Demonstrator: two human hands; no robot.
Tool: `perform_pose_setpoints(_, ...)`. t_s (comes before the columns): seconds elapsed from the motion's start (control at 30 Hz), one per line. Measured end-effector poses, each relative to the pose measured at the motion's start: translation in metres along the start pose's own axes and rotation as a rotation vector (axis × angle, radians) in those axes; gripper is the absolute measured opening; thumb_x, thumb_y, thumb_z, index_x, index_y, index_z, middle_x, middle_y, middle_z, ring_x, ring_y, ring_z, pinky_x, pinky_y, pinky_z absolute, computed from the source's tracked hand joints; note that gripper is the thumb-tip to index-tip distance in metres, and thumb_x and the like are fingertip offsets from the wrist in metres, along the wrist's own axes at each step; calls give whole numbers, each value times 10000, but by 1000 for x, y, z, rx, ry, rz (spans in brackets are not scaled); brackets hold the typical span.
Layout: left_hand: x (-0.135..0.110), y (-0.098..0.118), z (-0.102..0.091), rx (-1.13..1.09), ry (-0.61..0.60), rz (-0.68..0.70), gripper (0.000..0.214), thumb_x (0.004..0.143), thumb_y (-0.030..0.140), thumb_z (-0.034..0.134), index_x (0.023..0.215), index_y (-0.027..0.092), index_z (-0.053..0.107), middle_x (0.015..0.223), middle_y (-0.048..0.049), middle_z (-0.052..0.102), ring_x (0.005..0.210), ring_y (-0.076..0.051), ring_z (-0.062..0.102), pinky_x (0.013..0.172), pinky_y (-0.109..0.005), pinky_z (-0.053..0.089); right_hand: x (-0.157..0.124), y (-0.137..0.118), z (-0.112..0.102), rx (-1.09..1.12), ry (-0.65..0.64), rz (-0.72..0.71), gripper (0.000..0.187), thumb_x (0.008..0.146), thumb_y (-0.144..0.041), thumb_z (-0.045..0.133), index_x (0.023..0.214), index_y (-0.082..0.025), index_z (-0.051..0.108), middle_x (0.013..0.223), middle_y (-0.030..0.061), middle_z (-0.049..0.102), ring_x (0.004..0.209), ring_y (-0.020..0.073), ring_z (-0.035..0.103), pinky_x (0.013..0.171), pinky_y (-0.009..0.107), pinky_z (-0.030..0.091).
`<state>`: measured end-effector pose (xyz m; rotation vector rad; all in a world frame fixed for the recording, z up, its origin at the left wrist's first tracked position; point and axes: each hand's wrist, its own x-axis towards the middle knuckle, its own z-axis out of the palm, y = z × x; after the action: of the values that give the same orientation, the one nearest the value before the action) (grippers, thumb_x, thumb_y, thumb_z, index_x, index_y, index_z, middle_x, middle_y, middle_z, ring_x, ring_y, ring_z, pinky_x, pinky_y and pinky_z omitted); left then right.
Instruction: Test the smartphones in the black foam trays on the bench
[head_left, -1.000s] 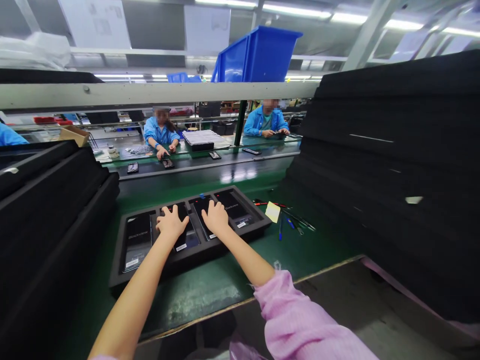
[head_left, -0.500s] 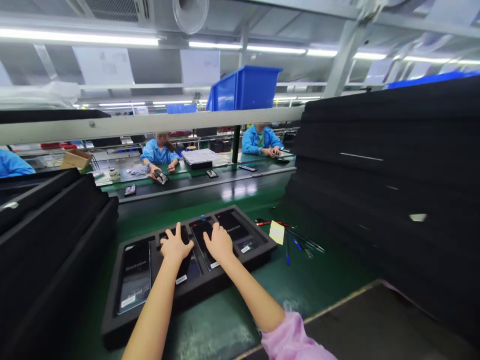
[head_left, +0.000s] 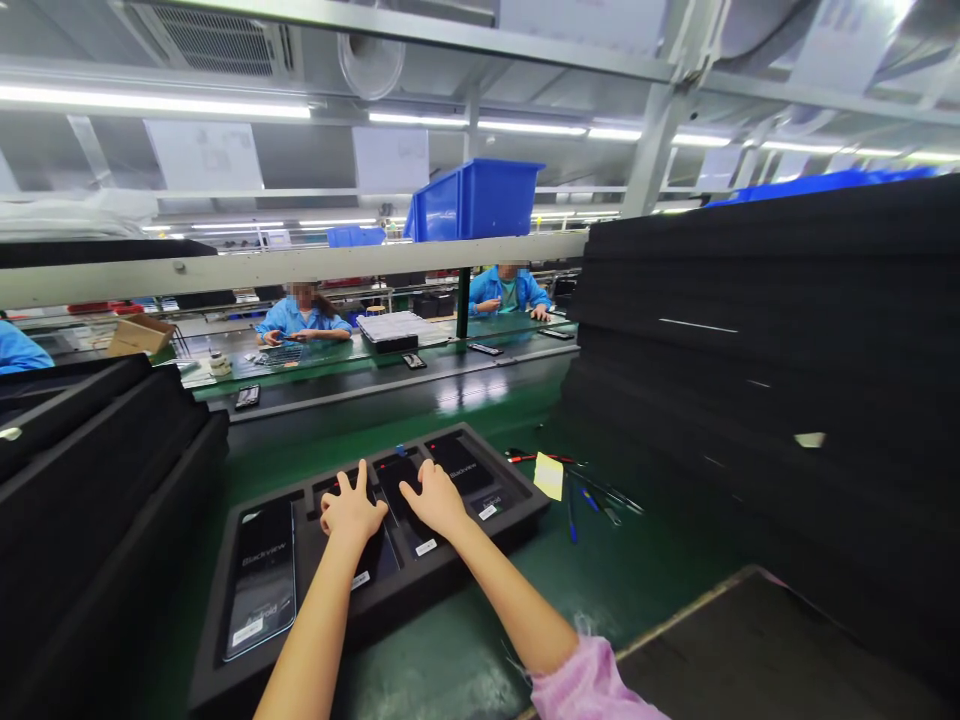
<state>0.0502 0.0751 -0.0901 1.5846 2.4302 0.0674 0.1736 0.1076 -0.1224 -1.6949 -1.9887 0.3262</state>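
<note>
A black foam tray [head_left: 390, 604] lies on the green table, with several phones in its slots. The leftmost phone [head_left: 259, 580] shows "Blackview" on its dark screen. My left hand [head_left: 354, 510], fingers spread, rests over the second phone [head_left: 384, 552] and covers much of it. On the third phone [head_left: 409, 522], my right hand [head_left: 438, 500] lies with its thumb and index finger apart; its other fingers are partly bent. To the right of that hand, the rightmost phone [head_left: 459, 466] also shows "Blackview". Neither hand has a phone lifted.
Tweezers [head_left: 622, 499], pens and a yellow note [head_left: 549, 476] lie right of the tray. Black foam stacks stand at the left [head_left: 97, 510] and right [head_left: 750, 380]. Beyond a conveyor [head_left: 337, 385], co-workers in blue [head_left: 304, 318] sit under a shelf holding a blue bin [head_left: 499, 200].
The view has tilted slightly upward. My hands keep nearly the same places over the middle phones. Across the conveyor, the co-workers' hands have moved.
</note>
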Motion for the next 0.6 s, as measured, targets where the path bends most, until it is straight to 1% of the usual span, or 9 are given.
perform_pose_setpoints(0.17, -1, 1, 0, 0, 2, -10, 677, 876, 430, 435, 1428, 324, 57, 1503, -88, 114, 1229, -342, 363, 884, -516, 458, -1, -1, 0, 16, 0, -1, 216, 831, -345, 517, 921, -151, 490, 972, 129, 597, 928, 236, 580, 778, 302, 414)
perform_pose_setpoints(0.43, 1, -1, 4, 19, 3, -11, 671, 883, 453, 410, 1429, 317, 45, 1504, -89, 103, 1239, -339, 350, 904, -523, 444, 1, 0, 0, 19, -16, 20, 219, 826, -323, 526, 945, -142, 489, 998, 142, 592, 959, 247, 572, 804, 321, 413)
perform_pose_setpoints(0.6, 2, -1, 4, 20, 7, -3, 669, 883, 452, 411, 1429, 315, 51, 1504, -91, 106, 1238, -338, 353, 911, -526, 438, 1, 1, 1, 13, -12, 20, 210, 823, -321, 527, 932, -145, 488, 984, 141, 593, 935, 246, 572, 794, 325, 412)
